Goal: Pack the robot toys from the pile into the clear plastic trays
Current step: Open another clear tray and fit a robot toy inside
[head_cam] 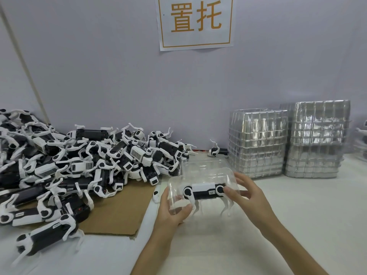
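A black-and-white robot dog toy (202, 192) lies on its side inside a clear plastic tray (200, 176), held above the table at centre. My left hand (172, 209) grips the tray's left end, thumb over the front. My right hand (244, 192) holds the right end, its thumb pressing on the toy's round hip joint. The toy's white legs hang down below the tray. A big pile of the same robot toys (79, 165) covers the left side of the table.
Two stacks of clear trays (258, 143) (317, 139) stand at the back right. Another clear tray (204, 162) lies flat behind the held one. Brown cardboard (123, 211) lies under the pile. One stray toy (215, 149) sits by the wall, under a paper sign (195, 22).
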